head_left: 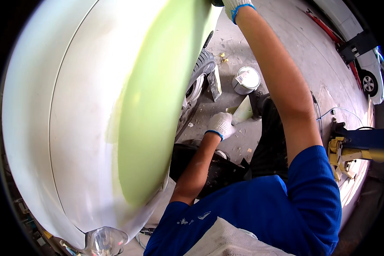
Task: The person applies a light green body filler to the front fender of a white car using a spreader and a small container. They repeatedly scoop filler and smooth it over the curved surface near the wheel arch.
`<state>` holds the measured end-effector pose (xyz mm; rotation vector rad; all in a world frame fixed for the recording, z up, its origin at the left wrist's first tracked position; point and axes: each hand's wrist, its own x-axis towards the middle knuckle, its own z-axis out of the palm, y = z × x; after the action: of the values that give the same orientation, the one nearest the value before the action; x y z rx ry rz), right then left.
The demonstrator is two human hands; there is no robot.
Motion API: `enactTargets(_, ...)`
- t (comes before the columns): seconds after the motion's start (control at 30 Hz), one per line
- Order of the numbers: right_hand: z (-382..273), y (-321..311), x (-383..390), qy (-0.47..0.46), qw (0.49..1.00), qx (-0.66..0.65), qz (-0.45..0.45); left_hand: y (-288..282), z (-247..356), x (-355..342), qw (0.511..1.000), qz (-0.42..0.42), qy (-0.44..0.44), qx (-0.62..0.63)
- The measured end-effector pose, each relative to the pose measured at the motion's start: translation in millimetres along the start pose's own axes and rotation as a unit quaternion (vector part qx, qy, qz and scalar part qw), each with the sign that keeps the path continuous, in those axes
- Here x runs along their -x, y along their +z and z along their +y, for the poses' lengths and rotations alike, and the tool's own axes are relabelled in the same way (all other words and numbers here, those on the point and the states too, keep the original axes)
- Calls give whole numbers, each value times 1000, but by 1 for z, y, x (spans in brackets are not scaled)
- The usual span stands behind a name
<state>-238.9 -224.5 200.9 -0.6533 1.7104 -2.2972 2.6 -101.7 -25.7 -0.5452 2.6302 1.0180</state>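
A white car body [85, 85] fills the left side, with a broad patch of pale green filler [158, 98] along its curved panel. My left hand [221, 124], in a white knit glove with a blue cuff, is closed on a flat putty board [243, 111] with a pale greenish face. It is low beside the car, near the wheel. My right hand [239, 5], gloved the same way, reaches to the far end of the green patch. A dark object [217, 2] shows at its fingers, mostly cut off by the upper edge, so its kind is unclear.
A lidded round can [246, 80] stands on the concrete floor beyond my left hand. A flat panel [215, 83] leans by the car's wheel [195, 91]. Yellow and blue lift equipment [350, 147], a hose [343, 109] and another white car [369, 81] are to the right.
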Motion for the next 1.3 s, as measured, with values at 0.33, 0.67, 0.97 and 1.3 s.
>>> enactTargets(0.33, -1, -2, 3, -15, 1000, 10, 13, -3, -5, 5, 1000, -13, 23, 1)
enactTargets(0.67, 2, 6, 13, -22, 999, 12, 23, -7, -2, 16, 998, -30, 46, -9)
enactTargets(0.97, 5, 11, 34, -55, 997, 26, 42, -1, 1, 15, 998, -35, 51, -15)
enactTargets(1.3, 7, 25, 76, -163, 978, 106, 75, -1, -1, 20, 997, -40, 55, -20)
